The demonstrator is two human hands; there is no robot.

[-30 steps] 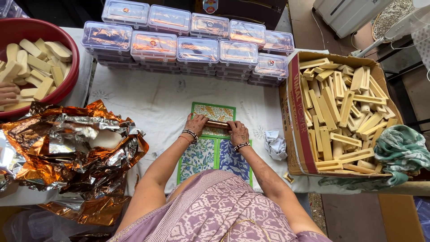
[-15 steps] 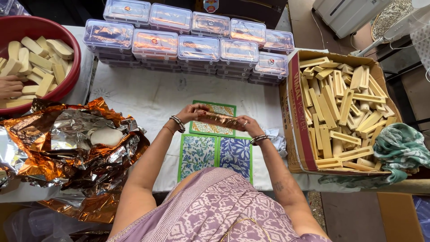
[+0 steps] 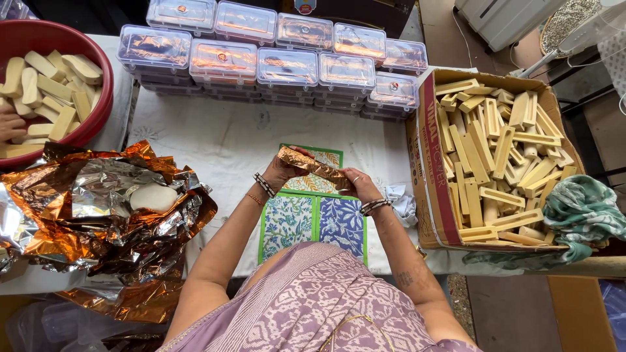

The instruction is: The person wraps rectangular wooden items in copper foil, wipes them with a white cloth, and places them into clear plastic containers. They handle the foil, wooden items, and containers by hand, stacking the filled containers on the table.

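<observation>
The foil-wrapped stick [image 3: 315,169], copper-coloured, was held above the near middle of the worktop [image 3: 222,140], over three patterned mats [image 3: 314,218]. The left hand [image 3: 282,171] clenched its upper end and the right hand [image 3: 357,186] gripped its lower end; what lay inside the foil could not be seen. At the left edge of the view, another person's hand [image 3: 9,124] was cut off at the frame, resting in a red basin [image 3: 98,65] filled with pale cream-coloured bars. Beside it, at the worktop's left edge, lay a crumpled heap of copper and silver foil [image 3: 98,208] with a pale lump half buried in it. Along the far edge stood rows of clear lidded boxes [image 3: 287,68], their copper contents blurred by the lids. At the right edge, an open cardboard box [image 3: 430,163] held a pile of pale grooved sticks. A green patterned cloth [image 3: 580,208] draped the box's near right corner.
</observation>
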